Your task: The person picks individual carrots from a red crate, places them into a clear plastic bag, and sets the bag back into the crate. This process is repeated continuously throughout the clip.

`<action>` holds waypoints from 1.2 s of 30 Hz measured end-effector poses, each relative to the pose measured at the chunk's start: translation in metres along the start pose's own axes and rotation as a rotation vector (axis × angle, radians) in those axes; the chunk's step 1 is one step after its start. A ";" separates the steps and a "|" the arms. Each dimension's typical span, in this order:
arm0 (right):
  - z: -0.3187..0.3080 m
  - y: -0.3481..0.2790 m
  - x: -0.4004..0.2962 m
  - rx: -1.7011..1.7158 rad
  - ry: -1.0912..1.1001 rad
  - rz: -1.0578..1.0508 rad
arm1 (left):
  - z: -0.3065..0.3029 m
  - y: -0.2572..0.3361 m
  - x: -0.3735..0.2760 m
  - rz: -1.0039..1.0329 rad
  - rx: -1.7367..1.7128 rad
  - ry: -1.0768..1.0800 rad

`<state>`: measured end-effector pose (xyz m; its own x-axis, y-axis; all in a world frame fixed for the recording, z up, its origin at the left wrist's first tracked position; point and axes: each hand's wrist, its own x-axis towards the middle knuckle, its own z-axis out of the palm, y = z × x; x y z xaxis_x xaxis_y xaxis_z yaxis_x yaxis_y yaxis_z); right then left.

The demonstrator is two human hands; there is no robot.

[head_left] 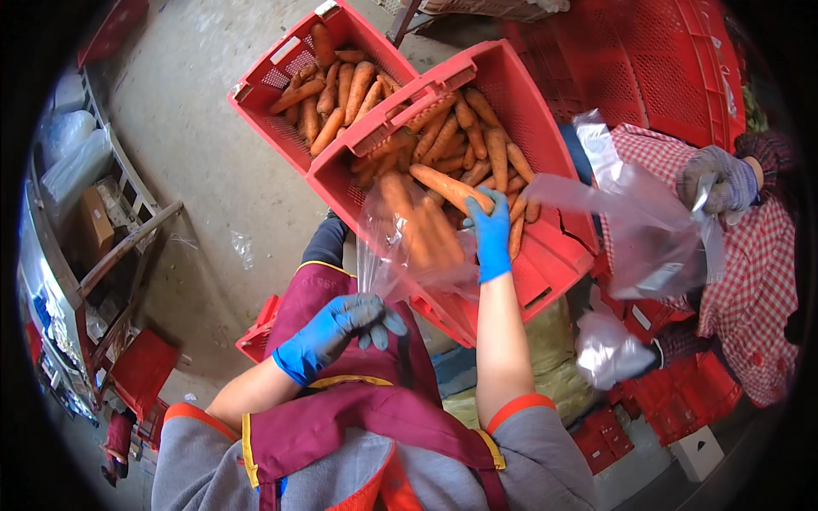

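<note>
My left hand (348, 329), in a blue glove with a dirty palm side, grips the gathered edge of a clear plastic bag (415, 249). Several carrots show through the film of that bag, which lies over the near edge of a red plastic crate (549, 281). Gloved in blue too, my right hand (491, 233) holds the near end of a large carrot (447, 185) above the loose carrots (495, 150) in the crate. The carrot's far end points up and left. A second red crate (255, 121) of carrots stands against the first at its far left.
At the right, a co-worker in a checked garment (748, 281) holds a clear bag (658, 236) in a knit-gloved hand. Red crates (626, 57) are piled behind. A metal rack (128, 249) with plastic bags and a cardboard box (96, 217) stands left. Plastic scraps (241, 248) lie on the floor.
</note>
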<state>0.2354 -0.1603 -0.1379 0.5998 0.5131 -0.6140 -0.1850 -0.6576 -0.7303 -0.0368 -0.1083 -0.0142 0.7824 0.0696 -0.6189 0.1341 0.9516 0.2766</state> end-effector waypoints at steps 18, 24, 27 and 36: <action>-0.092 -0.062 -0.194 -0.043 -0.140 -0.809 | 0.029 -0.029 0.042 0.233 -0.153 0.039; -0.103 -0.062 -0.210 0.082 -0.190 -0.850 | 0.030 -0.041 0.047 0.291 -0.115 -0.054; -0.105 -0.059 -0.203 0.135 -0.193 -0.848 | 0.040 -0.042 0.039 0.253 -0.093 -0.091; -0.075 -0.043 -0.160 0.036 -0.108 -0.963 | 0.031 -0.055 0.017 0.230 0.298 -0.002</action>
<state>0.2057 -0.2555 0.0138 0.4321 0.8721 0.2295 0.3235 0.0877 -0.9422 -0.0121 -0.1691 -0.0174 0.8135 0.2706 -0.5147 0.1256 0.7825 0.6099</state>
